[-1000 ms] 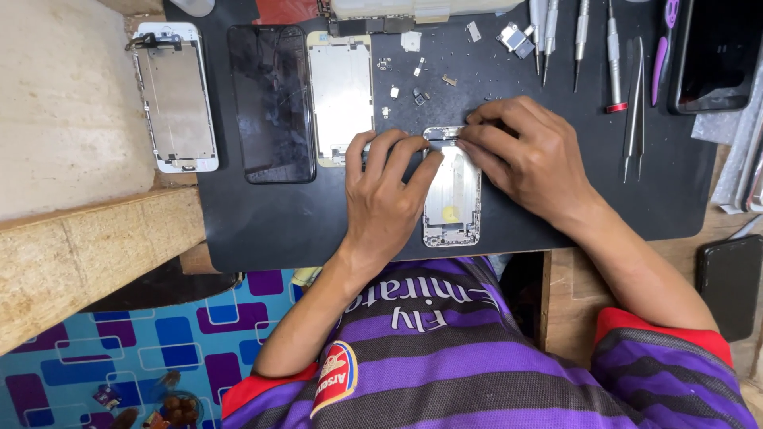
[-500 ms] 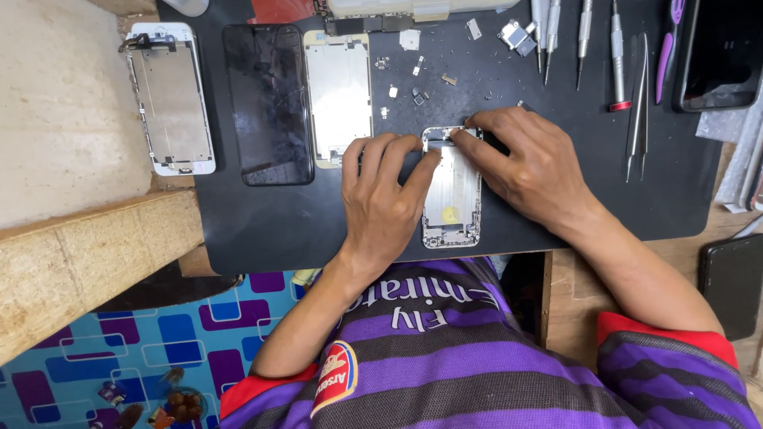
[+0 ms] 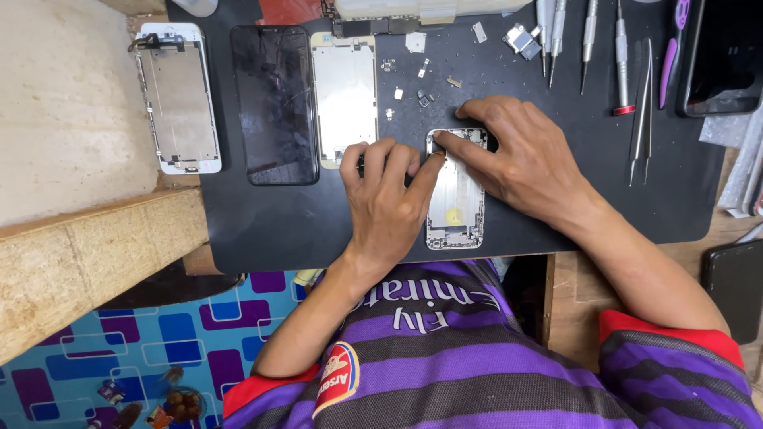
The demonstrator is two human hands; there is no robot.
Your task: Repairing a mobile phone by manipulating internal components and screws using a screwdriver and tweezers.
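- Fingers [image 3: 445, 143] of the right hand [image 3: 524, 163] press the phone housing's [image 3: 457, 202] far-left corner; the left hand [image 3: 389, 199] is curled, bracing its left edge.
- Housing lies flat on the black mat [image 3: 572, 206], centre of the counter: probably light, thin, bendable; best held by its edges.

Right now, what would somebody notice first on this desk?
Probably the two hands in the middle: the left hand and right hand both press on a silver phone shell lying on the black mat. Next, the taken-apart screens lined up to the left, and the screwdrivers along the top right.
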